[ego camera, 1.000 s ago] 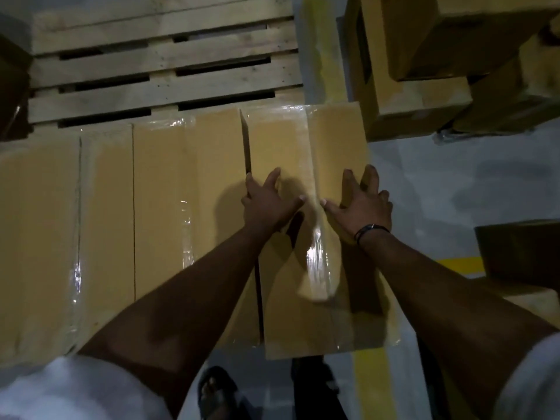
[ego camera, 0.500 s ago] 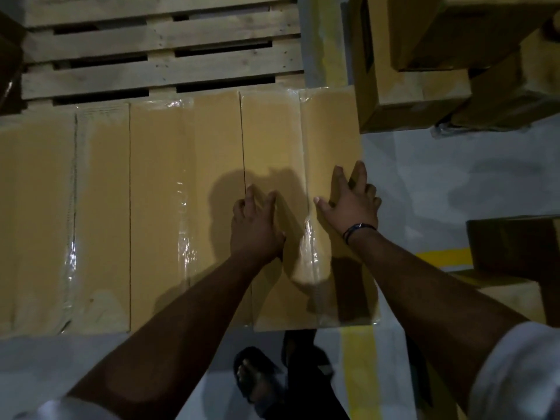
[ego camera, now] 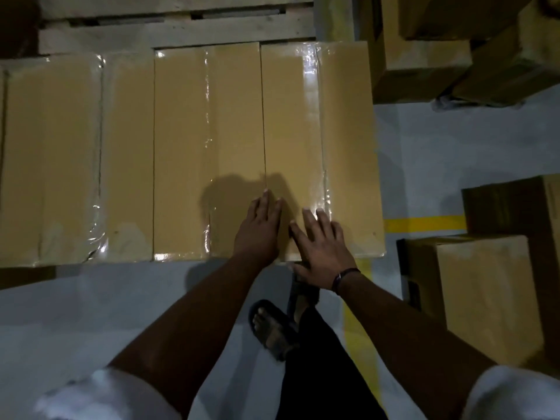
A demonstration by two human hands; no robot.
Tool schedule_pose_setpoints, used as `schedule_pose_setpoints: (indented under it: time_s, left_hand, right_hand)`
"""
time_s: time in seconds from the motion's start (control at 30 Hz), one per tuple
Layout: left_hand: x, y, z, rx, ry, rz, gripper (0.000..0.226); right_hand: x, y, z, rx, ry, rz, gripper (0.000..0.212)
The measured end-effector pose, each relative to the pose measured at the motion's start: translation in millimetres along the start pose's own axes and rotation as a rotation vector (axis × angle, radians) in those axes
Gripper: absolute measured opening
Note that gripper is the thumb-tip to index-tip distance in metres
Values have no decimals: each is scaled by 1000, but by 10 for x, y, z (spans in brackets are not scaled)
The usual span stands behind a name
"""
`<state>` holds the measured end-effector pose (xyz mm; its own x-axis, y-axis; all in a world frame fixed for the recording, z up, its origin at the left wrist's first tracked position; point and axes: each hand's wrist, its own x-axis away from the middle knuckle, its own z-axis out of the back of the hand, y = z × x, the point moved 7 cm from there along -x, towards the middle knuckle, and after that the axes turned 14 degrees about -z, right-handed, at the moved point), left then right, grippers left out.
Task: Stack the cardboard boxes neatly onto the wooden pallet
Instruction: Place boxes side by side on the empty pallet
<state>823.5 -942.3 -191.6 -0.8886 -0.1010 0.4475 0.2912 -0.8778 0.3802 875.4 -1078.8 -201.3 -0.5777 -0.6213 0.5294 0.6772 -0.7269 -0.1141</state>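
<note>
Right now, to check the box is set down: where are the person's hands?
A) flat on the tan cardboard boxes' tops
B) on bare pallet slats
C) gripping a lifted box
A: the left hand and right hand lie with straight fingers on the near end of the rightmost tan cardboard box, the left at its seam with the neighbouring box.

No writing, label, brand mark or number can be read. The tan cardboard boxes [ego camera: 209,147] taped side by side show plain faces under glossy clear tape [ego camera: 310,86]. The yellow painted floor stripe [ego camera: 424,224] is a bare line without lettering.
</note>
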Motion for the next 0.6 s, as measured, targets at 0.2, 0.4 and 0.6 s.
schedule_pose_setpoints:
  time_s: [0.2,0.4,0.6]
  left_hand:
    - [197,-61,-132,15,20,-50,85]
    - [406,-103,-231,-51,20,-118,94]
    - [506,-128,-263,-104,16,-151,102]
  right_hand:
    - [178,-116,-207,127,18,19,82]
    - [130,-190,-84,216,25,16,85]
    - [126,-179,-128,250,23,20,87]
